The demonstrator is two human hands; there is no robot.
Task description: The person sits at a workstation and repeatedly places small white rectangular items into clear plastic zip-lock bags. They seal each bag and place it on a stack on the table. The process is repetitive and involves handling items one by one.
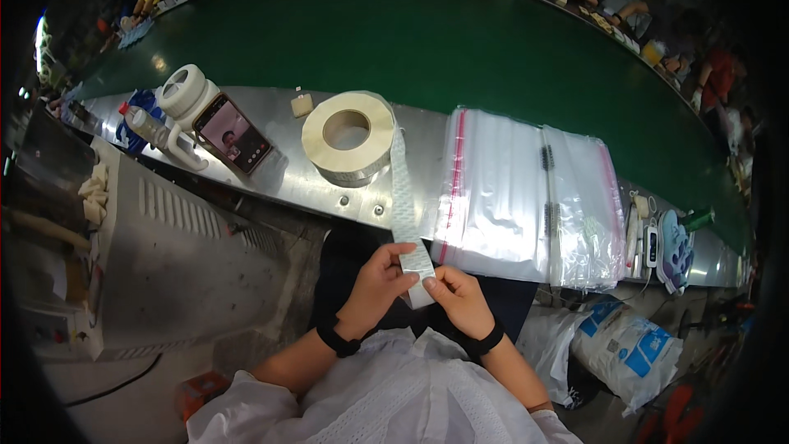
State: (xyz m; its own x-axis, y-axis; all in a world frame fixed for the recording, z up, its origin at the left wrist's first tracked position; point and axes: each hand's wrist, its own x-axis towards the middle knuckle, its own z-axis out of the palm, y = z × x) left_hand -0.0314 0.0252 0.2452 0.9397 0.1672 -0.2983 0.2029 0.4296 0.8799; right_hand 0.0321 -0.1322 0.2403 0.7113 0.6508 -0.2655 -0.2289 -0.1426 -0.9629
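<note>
A large roll of white labels [374,144] lies on the metal edge of the bench. From its right side a strip of labels [404,197] hangs down over the edge toward me. My left hand [383,279] pinches the left side of this strip near its lower end. Across from it, my right hand [457,294] grips the strip's right side, thumb on top. The strip's free end shows pale between the two hands. To the right of the roll lies a stack of clear plastic bags [497,197] with pink-red seal lines, close to my right hand but apart from it.
Left of the roll stand a propped phone [233,133], a white jar [187,92] and a small bottle [149,127]. A green conveyor belt [411,33] runs beyond the metal edge [283,181], with people on its far side. Filled plastic sacks [629,353] sit at lower right.
</note>
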